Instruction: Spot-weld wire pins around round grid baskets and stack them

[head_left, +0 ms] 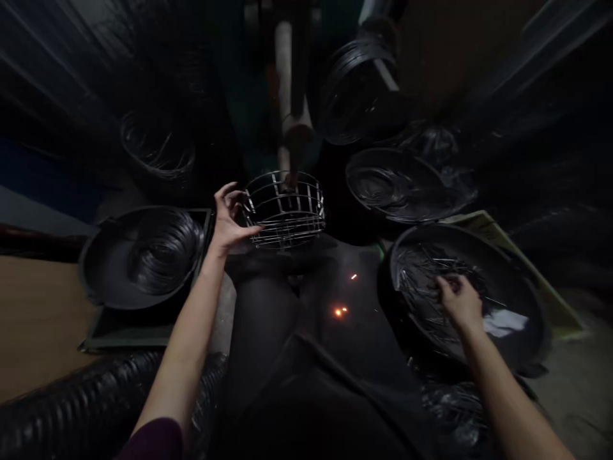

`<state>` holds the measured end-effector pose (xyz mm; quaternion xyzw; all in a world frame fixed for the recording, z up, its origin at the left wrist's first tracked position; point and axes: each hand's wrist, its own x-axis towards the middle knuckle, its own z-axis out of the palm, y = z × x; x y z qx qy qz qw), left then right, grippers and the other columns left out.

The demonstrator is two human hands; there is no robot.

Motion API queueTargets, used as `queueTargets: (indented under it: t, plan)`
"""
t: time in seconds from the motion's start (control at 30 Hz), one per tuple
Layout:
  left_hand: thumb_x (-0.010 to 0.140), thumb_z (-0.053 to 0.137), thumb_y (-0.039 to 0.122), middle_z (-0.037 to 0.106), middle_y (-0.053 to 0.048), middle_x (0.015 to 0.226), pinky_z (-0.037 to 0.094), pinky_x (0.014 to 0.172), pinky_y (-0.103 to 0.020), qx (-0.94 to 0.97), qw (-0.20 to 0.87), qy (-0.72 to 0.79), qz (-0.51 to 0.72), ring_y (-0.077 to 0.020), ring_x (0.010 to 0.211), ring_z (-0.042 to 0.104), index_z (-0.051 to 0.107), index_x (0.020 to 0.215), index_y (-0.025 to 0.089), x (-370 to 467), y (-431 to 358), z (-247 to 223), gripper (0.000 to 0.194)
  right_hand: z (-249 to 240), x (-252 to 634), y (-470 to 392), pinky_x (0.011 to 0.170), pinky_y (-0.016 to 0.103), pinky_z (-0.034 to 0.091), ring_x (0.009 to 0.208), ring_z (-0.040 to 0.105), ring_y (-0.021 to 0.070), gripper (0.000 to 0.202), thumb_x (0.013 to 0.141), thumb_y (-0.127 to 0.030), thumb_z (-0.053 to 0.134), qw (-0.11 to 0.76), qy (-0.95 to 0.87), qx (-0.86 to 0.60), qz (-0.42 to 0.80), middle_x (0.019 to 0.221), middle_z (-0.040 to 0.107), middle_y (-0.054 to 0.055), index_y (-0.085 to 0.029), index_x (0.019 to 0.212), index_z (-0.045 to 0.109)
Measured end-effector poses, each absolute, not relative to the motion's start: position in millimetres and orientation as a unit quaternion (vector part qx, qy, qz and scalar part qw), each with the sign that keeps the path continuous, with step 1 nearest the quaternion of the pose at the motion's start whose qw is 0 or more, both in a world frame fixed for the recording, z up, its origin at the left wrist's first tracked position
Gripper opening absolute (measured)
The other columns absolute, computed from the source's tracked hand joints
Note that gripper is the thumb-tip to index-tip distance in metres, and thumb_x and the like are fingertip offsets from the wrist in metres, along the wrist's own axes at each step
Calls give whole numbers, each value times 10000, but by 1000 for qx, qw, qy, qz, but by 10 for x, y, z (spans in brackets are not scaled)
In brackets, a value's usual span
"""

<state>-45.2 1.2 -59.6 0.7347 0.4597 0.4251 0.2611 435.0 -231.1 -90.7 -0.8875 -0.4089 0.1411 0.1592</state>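
Note:
A round, open wire basket (287, 225) of thin metal rods stands in front of me, below a metal machine arm (290, 121) whose lower tip reaches into it. My left hand (232, 220) is curved round the basket's left side, thumb on the near wires and fingers at the far left edge. Off to the right, my right hand (460, 299) reaches into a dark round pan (531, 319) of short wire pieces (426, 268). Its fingers are curled together among them; what they hold is too dark to make out.
Glowing sparks (338, 312) show over my dark-clothed lap. At left, another pan (108, 281) holds a wire coil (165, 249). A third pan (412, 198) with wire rings lies at the back right. White paper (505, 322) lies in the right pan. A black ribbed hose (76, 402) runs at lower left.

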Motion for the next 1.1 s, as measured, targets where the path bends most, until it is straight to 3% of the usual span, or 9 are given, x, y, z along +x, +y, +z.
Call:
queueTargets:
  t: [0.17,0.27,0.37,0.47,0.6,0.77,0.9,1.0,1.1]
  plan:
    - [580,865,521,502,-104,1297,426,1084,-451,792,198,416,400,-285,1257,510,438,1286,267,-278,-171,-391,863,-117,3190,-1555,414,263,337,433,450,117,482,747,-521,714,427,-468,-687,356,671,599,-14,-287,1132,541]
    - [537,899,415,501,-98,1300,411,1089,-491,818,172,422,351,-317,1267,480,561,1180,264,-166,-212,-290,742,345,2592,-1196,380,214,294,381,393,83,565,710,-466,748,384,-535,-576,483,565,522,-89,-256,1187,531]
    - [532,902,384,482,-104,1316,407,1087,-502,818,170,428,345,-327,1269,465,595,1152,258,-123,-223,-251,703,424,2438,-1161,448,238,411,444,510,109,587,751,-429,711,404,-579,-579,409,634,596,-66,-246,1272,513]
    - [527,904,364,479,-98,1316,407,1085,-500,808,174,433,358,-324,1267,462,605,1134,258,-141,-222,-275,684,-13,2598,-1458,641,310,533,634,651,168,433,796,-427,667,417,-586,-651,242,779,690,-1,-245,1182,594]
    - [529,900,369,478,-93,1322,411,1073,-514,803,182,443,354,-326,1254,466,632,1082,256,-158,-226,-322,624,-769,2836,-1866,751,399,557,765,685,240,292,800,-538,608,349,-564,-702,259,823,725,42,-250,812,659]
    - [561,889,379,466,-105,1345,403,1072,-512,817,172,433,340,-322,1267,450,652,1066,250,-108,-241,-298,572,-506,2658,-1654,477,277,444,476,500,130,462,730,-523,711,391,-500,-666,393,641,623,-32,-234,1084,648]
    - [576,876,337,460,-110,1368,395,1064,-539,842,158,418,303,-348,1293,426,665,1060,258,-38,-266,-213,534,100,2385,-1080,446,232,352,451,454,91,390,740,-530,723,296,-576,-586,486,586,595,-26,-170,892,709]
    - [590,867,351,467,-113,1368,389,1071,-551,852,157,407,291,-358,1297,428,670,1067,262,-28,-285,-168,524,214,2234,-782,608,258,461,635,632,144,279,851,-430,648,258,-694,-578,343,740,715,30,-169,849,745]
    - [580,875,361,470,-105,1352,399,1083,-539,836,172,418,311,-348,1297,440,665,1097,269,-77,-290,-190,565,136,2128,-708,749,288,502,896,710,208,297,912,-365,604,173,-808,-544,145,1061,752,77,-194,1123,724]
